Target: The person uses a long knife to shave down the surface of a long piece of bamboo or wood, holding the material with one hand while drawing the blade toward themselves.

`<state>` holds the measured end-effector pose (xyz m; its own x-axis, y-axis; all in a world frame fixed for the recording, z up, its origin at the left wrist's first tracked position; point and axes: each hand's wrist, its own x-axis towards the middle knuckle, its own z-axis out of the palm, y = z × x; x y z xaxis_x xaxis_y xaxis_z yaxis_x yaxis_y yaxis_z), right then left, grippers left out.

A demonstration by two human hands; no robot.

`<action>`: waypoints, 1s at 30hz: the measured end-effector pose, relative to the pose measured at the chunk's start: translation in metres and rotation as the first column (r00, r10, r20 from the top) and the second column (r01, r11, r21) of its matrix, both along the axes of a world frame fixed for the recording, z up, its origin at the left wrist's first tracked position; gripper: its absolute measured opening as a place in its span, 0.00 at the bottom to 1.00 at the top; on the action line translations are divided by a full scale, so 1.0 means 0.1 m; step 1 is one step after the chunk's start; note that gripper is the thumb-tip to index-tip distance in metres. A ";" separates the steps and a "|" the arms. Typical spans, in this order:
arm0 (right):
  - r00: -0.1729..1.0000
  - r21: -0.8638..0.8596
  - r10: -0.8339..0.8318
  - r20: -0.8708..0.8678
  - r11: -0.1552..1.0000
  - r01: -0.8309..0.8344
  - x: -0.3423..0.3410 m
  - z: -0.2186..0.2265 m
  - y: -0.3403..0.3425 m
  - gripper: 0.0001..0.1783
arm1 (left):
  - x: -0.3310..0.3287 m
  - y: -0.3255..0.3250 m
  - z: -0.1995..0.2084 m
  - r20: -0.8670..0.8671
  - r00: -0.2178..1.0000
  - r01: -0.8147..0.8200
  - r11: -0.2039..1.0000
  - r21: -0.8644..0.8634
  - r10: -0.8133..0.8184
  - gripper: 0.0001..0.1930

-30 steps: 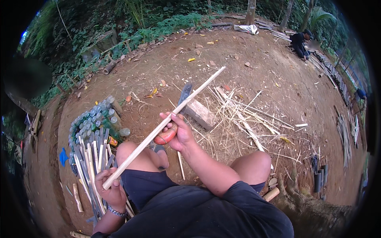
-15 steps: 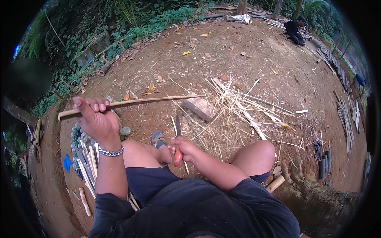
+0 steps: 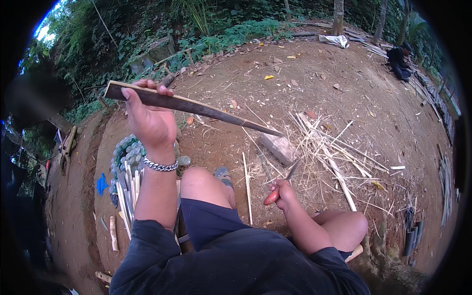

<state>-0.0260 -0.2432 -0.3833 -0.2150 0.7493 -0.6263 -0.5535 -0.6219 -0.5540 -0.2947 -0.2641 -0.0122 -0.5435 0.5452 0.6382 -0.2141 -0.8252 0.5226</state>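
1 dark-faced strip (image 3: pixel 196 107) slants from upper left to centre, pinched between the left hand's (image 3: pixel 153 123) thumb and fingers; the right hand (image 3: pixel 284 194), lower centre, closes round a red-handled knife (image 3: pixel 271 197).

Bottles (image 3: pixel 132 153) left, knife (image 3: pixel 271 197) right, block (image 3: pixel 278 149) ahead.

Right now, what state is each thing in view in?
Strip: held near one end, dark face showing
Knife: gripped, blade bare
Left hand: raised, closed on the strip
Right hand: closed on the knife
Wooden block: resting on the ground
Pale slivers: loosely heaped
Bottles: clustered together
Bracelet: worn
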 end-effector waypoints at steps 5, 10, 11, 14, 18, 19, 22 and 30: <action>0.999 -0.001 -0.031 -0.030 1.000 0.031 0.09 0.03 0.00 0.10 | 0.03 0.01 0.05 -0.004 0.999 -0.033 0.999 0.000 0.033 0.20; 1.000 -0.021 -0.005 -0.014 1.000 0.005 0.09 0.09 -0.02 0.10 | 0.04 0.05 0.10 0.027 0.998 -0.065 0.998 -0.016 0.065 0.22; 1.000 -0.009 -0.011 -0.019 1.000 0.010 0.10 0.08 -0.02 0.10 | 0.06 0.06 0.12 0.032 0.997 -0.067 0.998 -0.016 0.067 0.23; 1.000 0.009 -0.015 -0.017 1.000 0.015 0.13 0.20 -0.06 0.11 | 0.10 0.08 0.16 0.033 0.996 -0.077 0.997 -0.023 0.078 0.24; 0.995 0.166 0.008 0.099 0.986 -0.024 0.16 0.13 -0.02 0.10 | 0.01 0.15 0.19 0.015 0.997 -0.075 0.997 0.012 0.074 0.23; 0.992 0.178 0.019 0.124 0.983 -0.041 0.12 0.17 -0.06 0.10 | -0.06 0.12 0.23 0.002 0.996 -0.087 0.996 0.008 0.087 0.23; 0.975 0.238 0.035 0.221 0.967 -0.089 0.12 0.29 -0.08 0.12 | -0.26 0.17 0.27 -0.092 0.989 -0.115 0.993 0.014 0.116 0.23; 0.594 0.364 -0.129 0.794 0.884 -0.294 0.24 0.06 -0.06 0.23 | -0.23 0.30 0.25 -0.199 0.979 0.068 0.991 0.111 -0.045 0.20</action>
<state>-0.0019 -0.2494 -0.3776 0.1207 0.9717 -0.2029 0.2691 -0.2288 -0.9355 -0.3177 -0.2337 0.0131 -0.3725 0.4866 0.7902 -0.1651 -0.8727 0.4595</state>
